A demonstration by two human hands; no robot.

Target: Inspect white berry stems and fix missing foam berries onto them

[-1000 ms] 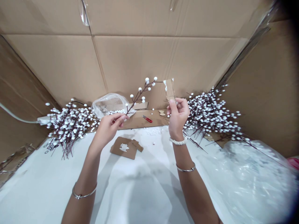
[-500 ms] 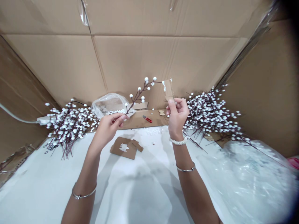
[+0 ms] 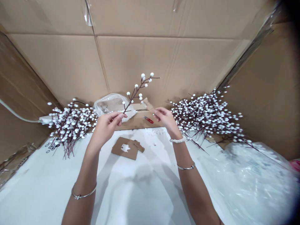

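Observation:
Between thumb and fingers, my left hand [image 3: 109,123] pinches the lower end of a brown artificial berry branch [image 3: 135,93] with white berries. The branch slants up to the right, and its bare tip points right. My right hand [image 3: 165,117] is closed on a small cardboard strip [image 3: 148,105] with white stuff on its far end. That strip is right of and below the upper berries, apart from the branch tip. On the white table, a cardboard square [image 3: 124,148] carries a white smear. A smaller cardboard scrap [image 3: 139,146] rests at its right edge.
Piles of berry branches lie at left [image 3: 70,122] and right [image 3: 206,115]. A clear plastic bag [image 3: 110,101] with white berries stands at the back, near red-handled snips [image 3: 148,119]. Plastic sheeting [image 3: 253,184] covers the right side. Cardboard walls [image 3: 140,56] surround the table.
My right hand has moved left and down with the cardboard strip, which has come away from the branch tip and tilted left. My left hand and the branch have shifted slightly left.

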